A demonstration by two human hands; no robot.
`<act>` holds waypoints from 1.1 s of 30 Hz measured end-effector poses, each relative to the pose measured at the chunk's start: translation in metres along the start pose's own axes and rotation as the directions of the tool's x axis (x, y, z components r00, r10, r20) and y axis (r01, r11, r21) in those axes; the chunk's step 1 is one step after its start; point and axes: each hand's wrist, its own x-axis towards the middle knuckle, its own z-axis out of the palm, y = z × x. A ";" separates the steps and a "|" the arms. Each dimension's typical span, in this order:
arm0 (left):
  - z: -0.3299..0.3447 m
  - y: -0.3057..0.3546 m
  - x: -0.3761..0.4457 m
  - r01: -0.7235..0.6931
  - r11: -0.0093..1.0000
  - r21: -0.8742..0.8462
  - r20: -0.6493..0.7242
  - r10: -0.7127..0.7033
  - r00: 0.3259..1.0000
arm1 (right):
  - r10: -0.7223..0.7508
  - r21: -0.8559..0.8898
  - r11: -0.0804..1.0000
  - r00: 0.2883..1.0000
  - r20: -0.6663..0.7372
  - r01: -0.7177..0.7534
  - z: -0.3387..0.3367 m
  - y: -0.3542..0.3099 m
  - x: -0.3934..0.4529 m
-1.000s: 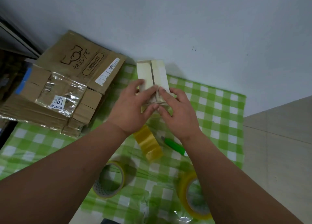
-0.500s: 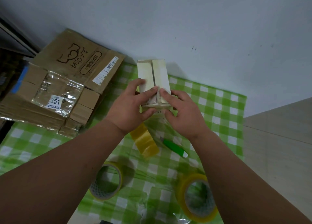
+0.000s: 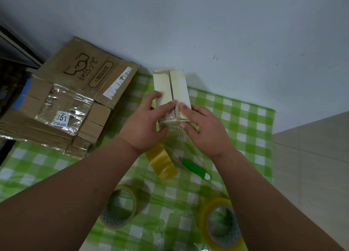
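A small cream-white carton (image 3: 179,88) stands on the green checked tablecloth (image 3: 236,118) near the wall, its two top flaps meeting along a centre seam. My left hand (image 3: 145,122) lies on the left flap with fingers stretched over the top and thumb at the near end. My right hand (image 3: 204,129) presses the right flap, index finger beside the seam, thumb against the near face. Both hands cover the carton's near end.
Flattened cardboard boxes (image 3: 71,97) are stacked at the left. A roll of yellowish tape (image 3: 160,161) stands on edge below my hands, beside a green-handled cutter (image 3: 195,168). Two more tape rolls (image 3: 119,207) (image 3: 221,226) lie near the front. Bare floor lies right.
My hands have slid a little along the carton top, fingertips pressing closer together at the seam. The carton itself stays where it was.
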 end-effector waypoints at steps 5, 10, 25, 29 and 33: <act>-0.002 -0.002 -0.001 0.012 1.000 0.014 0.019 -0.013 1.000 | -0.033 0.010 0.999 0.999 0.001 0.033 -0.002 -0.003 -0.004; 0.000 0.000 -0.005 0.060 0.997 -0.044 0.043 -0.058 0.997 | 0.033 0.032 0.999 0.999 -0.005 -0.033 -0.003 -0.010 -0.002; -0.008 0.007 -0.008 0.130 0.991 0.013 0.084 -0.131 0.988 | 0.121 0.048 0.992 0.992 -0.026 -0.119 0.003 -0.010 -0.012; -0.009 0.001 -0.023 0.249 0.935 -0.252 0.013 -0.254 0.967 | 0.329 0.163 0.941 0.919 -0.217 -0.298 0.015 -0.011 -0.035; 0.000 -0.008 -0.038 0.576 0.760 -0.300 0.049 -0.591 0.805 | 0.404 0.182 0.904 0.912 -0.073 -0.386 0.038 -0.022 -0.058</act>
